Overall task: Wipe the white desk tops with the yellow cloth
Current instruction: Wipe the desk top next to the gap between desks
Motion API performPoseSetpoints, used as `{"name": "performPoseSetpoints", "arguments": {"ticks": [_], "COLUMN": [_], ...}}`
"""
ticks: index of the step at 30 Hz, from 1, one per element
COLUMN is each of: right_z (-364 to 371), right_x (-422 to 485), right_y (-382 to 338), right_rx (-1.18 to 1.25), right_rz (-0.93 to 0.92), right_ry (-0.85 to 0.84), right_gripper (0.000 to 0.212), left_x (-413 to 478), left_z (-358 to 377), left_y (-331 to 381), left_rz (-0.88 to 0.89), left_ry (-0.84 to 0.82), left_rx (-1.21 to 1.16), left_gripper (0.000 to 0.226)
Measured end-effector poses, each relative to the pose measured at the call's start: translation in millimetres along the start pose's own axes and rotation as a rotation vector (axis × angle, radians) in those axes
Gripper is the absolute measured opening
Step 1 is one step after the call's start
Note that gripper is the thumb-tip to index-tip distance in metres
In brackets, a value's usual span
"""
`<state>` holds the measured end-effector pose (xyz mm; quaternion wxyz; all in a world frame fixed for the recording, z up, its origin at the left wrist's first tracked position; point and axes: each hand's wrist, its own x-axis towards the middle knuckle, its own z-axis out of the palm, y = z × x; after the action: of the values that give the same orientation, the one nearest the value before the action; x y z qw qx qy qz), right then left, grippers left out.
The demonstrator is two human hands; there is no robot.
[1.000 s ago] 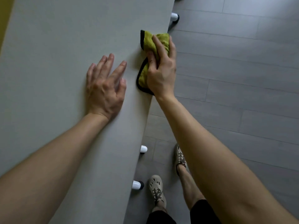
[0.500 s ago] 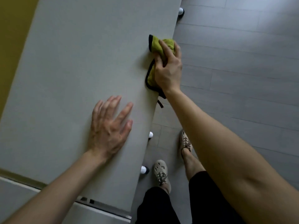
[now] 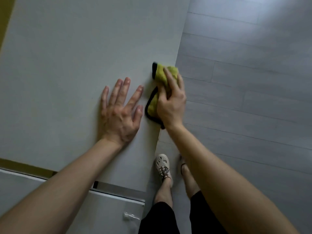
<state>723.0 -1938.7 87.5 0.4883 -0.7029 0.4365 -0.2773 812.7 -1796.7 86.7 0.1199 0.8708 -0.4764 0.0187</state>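
Note:
The white desk top (image 3: 70,68) fills the left and middle of the head view. A bunched yellow cloth (image 3: 159,76) with a black hem lies on the desk's right edge. My right hand (image 3: 172,102) is closed on the cloth and presses it against the edge, hiding its middle. My left hand (image 3: 120,112) rests flat on the desk just left of the cloth, fingers spread and holding nothing.
A second white desk top (image 3: 108,210) begins at the bottom left, past a narrow gap (image 3: 101,184). Grey plank floor (image 3: 244,81) runs along the right. My feet in pale shoes (image 3: 162,166) stand beside the desk edge.
My right hand has drawn the cloth back along the desk's right edge toward me, ending close beside my left hand. The view has shifted, and the second desk now shows at the bottom.

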Motion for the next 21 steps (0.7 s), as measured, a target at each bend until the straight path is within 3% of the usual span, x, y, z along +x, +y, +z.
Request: {"name": "performPoseSetpoints", "arguments": {"ticks": [5, 12, 15, 18, 21], "right_z": [6.0, -14.6, -15.2, -5.6, -4.8], "right_x": [55.3, -88.9, -47.9, 23.6, 21.7], "right_y": [-4.4, 0.5, 3.1, 2.7, 2.3], "right_rx": [0.010, 0.023, 0.012, 0.049, 0.074], "right_rz": [-0.019, 0.000, -0.002, 0.002, 0.002], "right_ry": [0.068, -0.023, -0.046, 0.048, 0.114], "right_gripper": [0.048, 0.055, 0.053, 0.048, 0.049], "left_x": [9.5, 26.8, 30.8, 34.4, 39.4], "left_z": [3.5, 7.4, 8.9, 10.2, 9.8], "left_y": [2.2, 6.8, 7.0, 12.0, 15.7], "left_rz": [-0.017, 0.004, 0.008, -0.005, -0.004], "left_ry": [-0.001, -0.001, 0.008, 0.015, 0.013], "left_rx": [-0.004, 0.007, 0.015, 0.024, 0.037], "left_gripper": [0.057, 0.056, 0.056, 0.056, 0.055]}}
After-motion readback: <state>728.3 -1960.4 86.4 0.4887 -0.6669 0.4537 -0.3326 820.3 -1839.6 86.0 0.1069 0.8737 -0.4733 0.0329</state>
